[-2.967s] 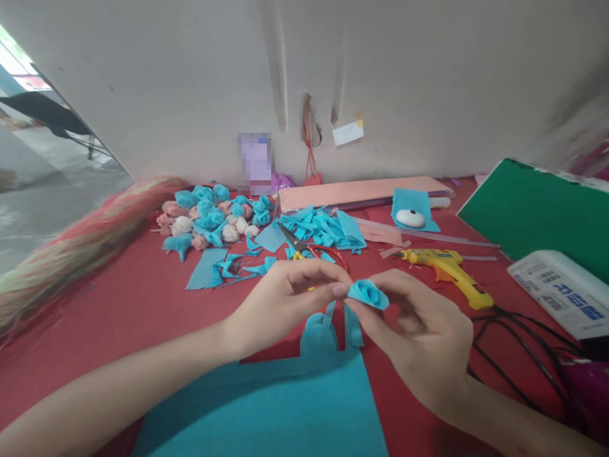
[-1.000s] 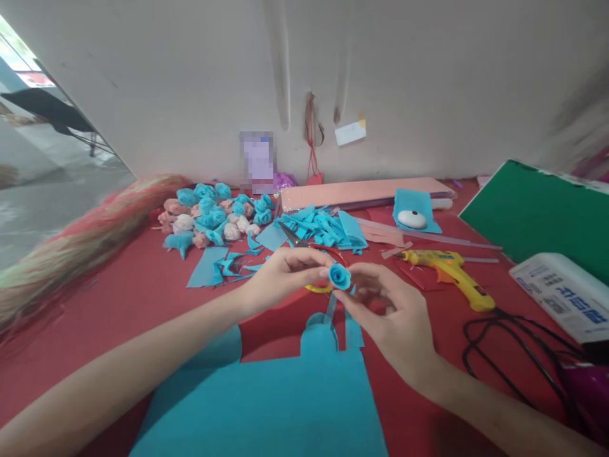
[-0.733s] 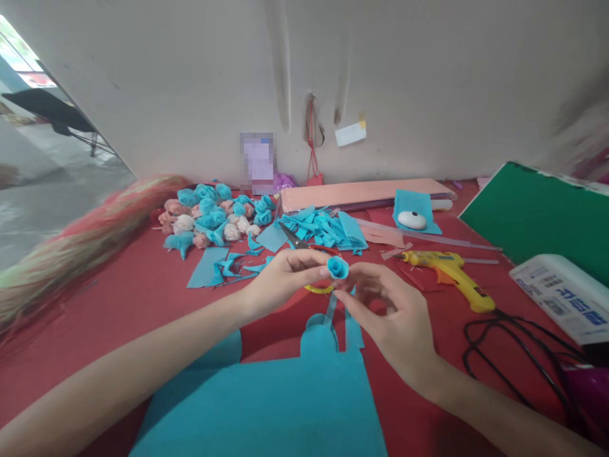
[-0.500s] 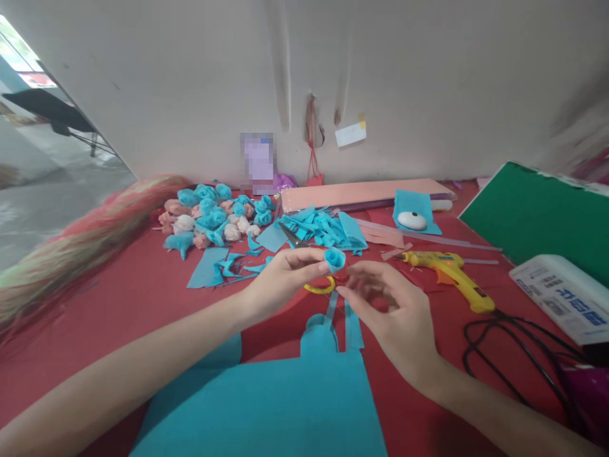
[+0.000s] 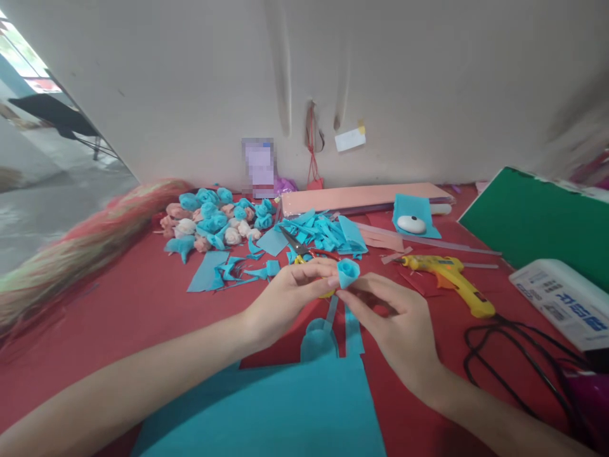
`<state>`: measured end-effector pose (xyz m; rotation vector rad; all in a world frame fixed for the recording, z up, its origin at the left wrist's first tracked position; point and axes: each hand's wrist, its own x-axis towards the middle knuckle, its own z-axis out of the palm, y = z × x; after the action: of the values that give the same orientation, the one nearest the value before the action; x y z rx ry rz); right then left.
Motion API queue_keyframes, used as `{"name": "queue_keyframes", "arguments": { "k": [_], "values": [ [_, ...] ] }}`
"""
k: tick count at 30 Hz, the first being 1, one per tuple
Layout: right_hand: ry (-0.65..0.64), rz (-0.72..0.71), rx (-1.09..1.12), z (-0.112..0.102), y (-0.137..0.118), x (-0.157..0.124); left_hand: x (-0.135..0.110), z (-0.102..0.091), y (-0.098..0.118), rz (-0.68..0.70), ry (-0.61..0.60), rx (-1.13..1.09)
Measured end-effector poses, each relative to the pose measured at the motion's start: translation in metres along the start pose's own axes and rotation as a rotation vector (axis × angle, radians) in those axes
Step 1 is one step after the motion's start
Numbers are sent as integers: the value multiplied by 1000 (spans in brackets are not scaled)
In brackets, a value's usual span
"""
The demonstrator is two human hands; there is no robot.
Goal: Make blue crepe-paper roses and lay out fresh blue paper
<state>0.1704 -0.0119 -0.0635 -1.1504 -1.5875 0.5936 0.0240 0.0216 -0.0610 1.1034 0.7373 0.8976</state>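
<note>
Blue paper rose (image 5: 349,273) between two hands

The rose is above the red table (image 5: 143,298), its coiled opening upward. From eight o'clock, the left hand (image 5: 290,298) pinches it between thumb and fingers; from four, the right hand (image 5: 399,330) has thumb and forefinger at its base, whether gripping cannot be told. Outward: scissors (image 5: 299,245) at ten, yellow glue gun (image 5: 454,277) at three, blue sheet (image 5: 266,412) at seven.
</note>
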Motion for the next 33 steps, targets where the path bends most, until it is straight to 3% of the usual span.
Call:
{"name": "queue_keyframes", "arguments": {
  "k": [16, 27, 30, 33],
  "values": [
    [64, -111, -29, -2, -7, 2, -6, 3, 5, 135, -6, 138],
    [93, -175, -68, -4, -3, 0, -13, 2, 12, 180, 65, 225],
    [142, -228, -163, -3, 1, 17, -16, -8, 11, 163, 76, 223],
    [85, -275, -237, 12, 9, 60, -18, -19, 10, 142, 82, 208]
  ]
}}
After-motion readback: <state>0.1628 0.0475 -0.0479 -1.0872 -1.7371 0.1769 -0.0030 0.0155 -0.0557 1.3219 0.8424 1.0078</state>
